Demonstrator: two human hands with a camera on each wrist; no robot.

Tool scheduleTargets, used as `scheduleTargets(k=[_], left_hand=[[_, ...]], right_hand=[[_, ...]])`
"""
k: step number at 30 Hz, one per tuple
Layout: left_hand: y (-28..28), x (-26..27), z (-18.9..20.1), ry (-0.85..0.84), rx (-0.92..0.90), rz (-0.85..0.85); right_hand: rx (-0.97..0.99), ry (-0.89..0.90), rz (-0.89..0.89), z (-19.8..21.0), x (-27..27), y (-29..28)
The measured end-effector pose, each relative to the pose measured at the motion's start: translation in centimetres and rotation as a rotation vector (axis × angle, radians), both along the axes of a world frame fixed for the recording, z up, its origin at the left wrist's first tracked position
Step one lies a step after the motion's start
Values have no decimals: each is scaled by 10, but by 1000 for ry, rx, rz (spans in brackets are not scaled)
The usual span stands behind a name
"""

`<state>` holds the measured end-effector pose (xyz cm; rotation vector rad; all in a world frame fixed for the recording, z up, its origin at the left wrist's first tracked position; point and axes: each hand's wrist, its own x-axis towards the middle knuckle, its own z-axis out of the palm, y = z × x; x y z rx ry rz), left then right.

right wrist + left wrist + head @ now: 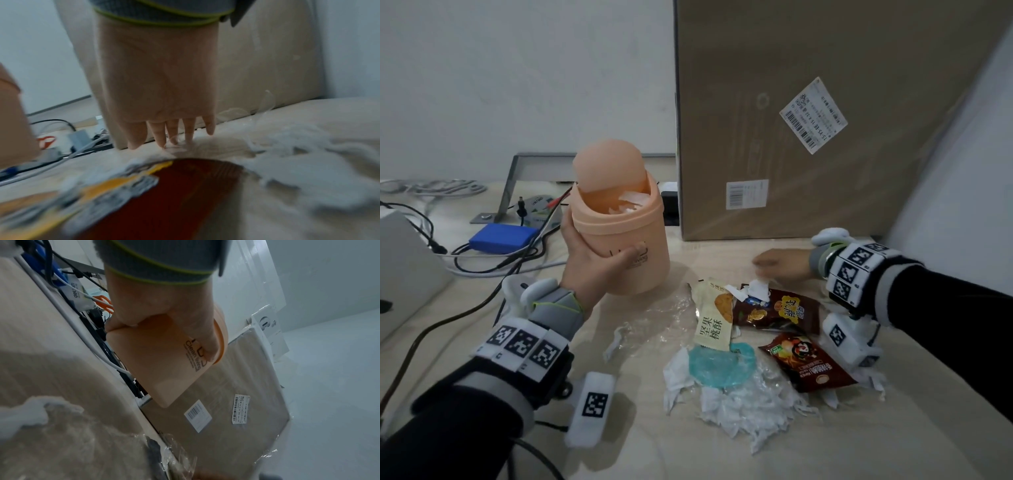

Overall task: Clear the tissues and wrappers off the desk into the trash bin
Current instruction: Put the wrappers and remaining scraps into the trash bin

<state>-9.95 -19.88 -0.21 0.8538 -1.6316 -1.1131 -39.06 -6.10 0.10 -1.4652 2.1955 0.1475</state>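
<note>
1. Left hand grips the peach trash bin round its body, fingers and thumb curled on the wall. In the left wrist view its base looks clear of the counter, slightly tilted. The swing lid stands tipped open; white tissue shows inside.
2. Right hand is at centre right of the head view, fingers straight and spread, holding nothing. Its fingertips reach down to a bit of clear film on the counter.
3. Key relation: the litter pile lies just below the right hand in the head view, toward the lower centre; the bin is left of the pile. The right hand is clearly the nearer one.
4. Pile contents: cream biscuit wrapper, long axis running top to bottom of frame; two dark red snack bags; teal round film; shredded white tissues at bottom centre; crumpled clear plastic.
5. Judgement: most of the litter is still out of the bin.
</note>
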Motion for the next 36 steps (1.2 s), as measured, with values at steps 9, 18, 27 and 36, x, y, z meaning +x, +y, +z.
scheduleTargets(k=[9,18,27,36], left_hand=[[22,35,10,-4,26,-23],[62,78,12,-8,17,56],[85,105,12,19,40,101],[77,117,21,63,3,98]], right_hand=[[-346,-177,-52,23,26,83],[-204,-37,-520,12,12,170],[-242,43,-405,-4,79,176],[-203,169,272,20,212,92]])
